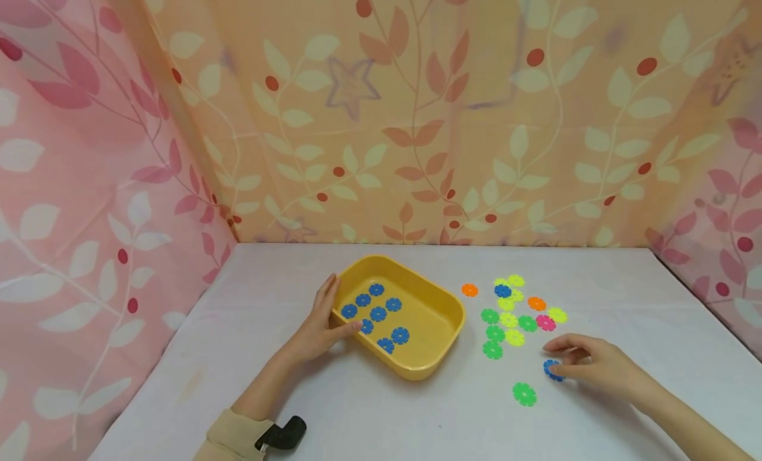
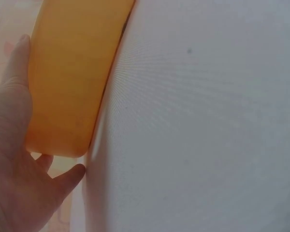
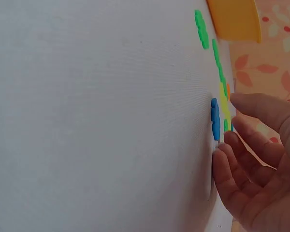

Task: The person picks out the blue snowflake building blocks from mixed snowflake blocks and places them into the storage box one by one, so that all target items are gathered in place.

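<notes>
My left hand (image 1: 318, 325) holds the left corner of a yellow plastic tray (image 1: 437, 319), thumb over the near rim and fingers along the outer end wall. Several blue notched discs (image 1: 378, 313) lie spread over the left half of the tray's floor. In the left wrist view the tray's outer wall (image 2: 77, 77) stands beside the hand. At right, my right hand (image 1: 601, 365) is low over the table, fingers and thumb apart around a blue notched disc (image 1: 553, 370). The thumb tip overlaps this disc in the head view. In the right wrist view the disc (image 3: 215, 120) lies before the parted fingertips.
A loose group of notched discs lies right of the tray: green (image 1: 493, 349), yellow (image 1: 514, 337), orange (image 1: 537, 303), pink (image 1: 546, 323) and one blue (image 1: 503, 291). Nearer me is a single green disc (image 1: 524, 394). Patterned curtains (image 1: 417, 117) border the white table (image 1: 286, 269).
</notes>
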Demonstrator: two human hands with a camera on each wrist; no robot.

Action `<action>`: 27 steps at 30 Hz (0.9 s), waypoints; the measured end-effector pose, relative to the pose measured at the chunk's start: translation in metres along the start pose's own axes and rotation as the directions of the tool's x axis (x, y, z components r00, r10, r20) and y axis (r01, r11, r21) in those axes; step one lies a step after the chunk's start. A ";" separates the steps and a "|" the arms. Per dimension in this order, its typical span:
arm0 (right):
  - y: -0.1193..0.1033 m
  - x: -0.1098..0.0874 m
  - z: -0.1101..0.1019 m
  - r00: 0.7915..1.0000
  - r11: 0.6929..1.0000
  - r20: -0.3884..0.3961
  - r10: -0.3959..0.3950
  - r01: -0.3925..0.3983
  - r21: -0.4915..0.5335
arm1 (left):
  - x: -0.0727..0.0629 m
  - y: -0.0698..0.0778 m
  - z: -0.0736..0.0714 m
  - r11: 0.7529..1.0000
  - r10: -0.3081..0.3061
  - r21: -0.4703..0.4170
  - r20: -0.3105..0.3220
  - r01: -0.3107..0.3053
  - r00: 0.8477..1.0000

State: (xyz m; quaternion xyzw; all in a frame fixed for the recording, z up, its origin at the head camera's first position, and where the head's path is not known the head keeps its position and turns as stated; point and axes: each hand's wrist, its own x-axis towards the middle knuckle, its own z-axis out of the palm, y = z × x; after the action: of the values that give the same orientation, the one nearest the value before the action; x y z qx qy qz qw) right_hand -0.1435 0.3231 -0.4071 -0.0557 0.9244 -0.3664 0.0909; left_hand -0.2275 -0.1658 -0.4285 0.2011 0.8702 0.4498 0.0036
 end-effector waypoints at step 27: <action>0.013 -0.003 0.002 0.981 0.981 0.002 -0.192 0.192 -0.022 | 0.000 0.001 0.000 1.000 0.001 0.000 0.002 -0.001 1.000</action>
State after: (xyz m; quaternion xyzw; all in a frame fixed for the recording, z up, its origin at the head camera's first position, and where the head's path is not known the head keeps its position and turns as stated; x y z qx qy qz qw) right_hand -0.1402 0.3318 -0.4173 -0.1456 0.9186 -0.3633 0.0543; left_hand -0.2272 -0.1655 -0.4282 0.2019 0.8701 0.4496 0.0041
